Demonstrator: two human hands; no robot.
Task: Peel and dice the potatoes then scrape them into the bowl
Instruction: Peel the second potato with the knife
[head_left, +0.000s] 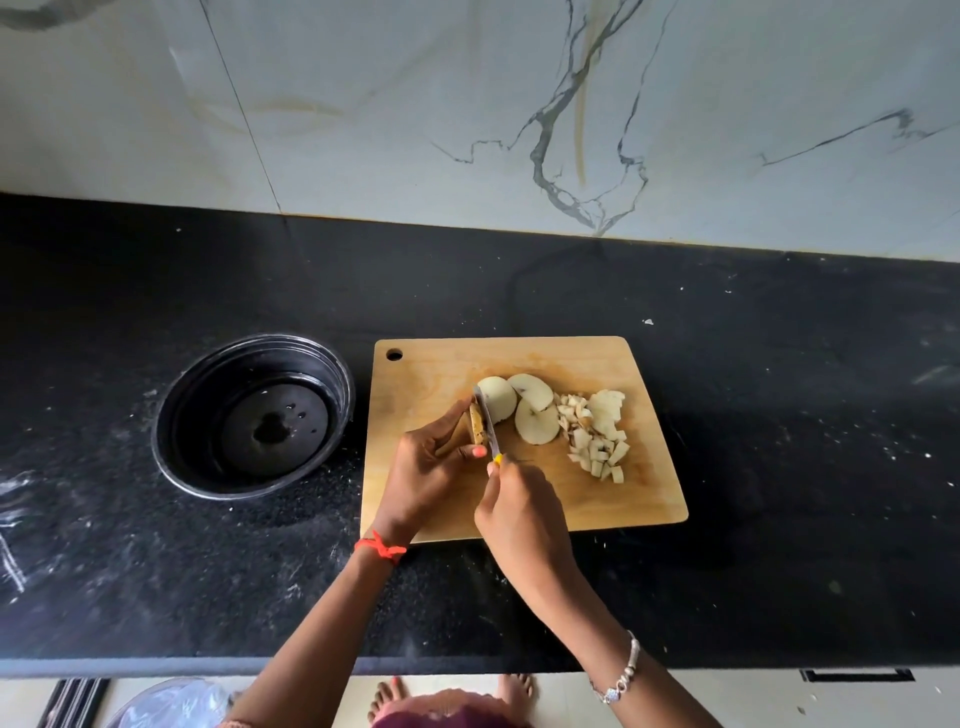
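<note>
Midway: a heap of pale diced potato (597, 441) lies on the wooden board (649, 499), the black round bowl (171, 431) empty, while the left hand (431, 467) pinches a slice and the right hand (519, 514) grips the yellow-handled knife (488, 426).

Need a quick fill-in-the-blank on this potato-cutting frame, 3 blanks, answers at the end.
1. The right hand holds a yellow-handled knife whose blade cuts the potato held by the ____ hand.
2. The round black bowl sits to the ____ of the rectangular wooden cutting board.
3. The pile of diced potato pieces lies on the ____.

Answers: left; left; cutting board
</note>
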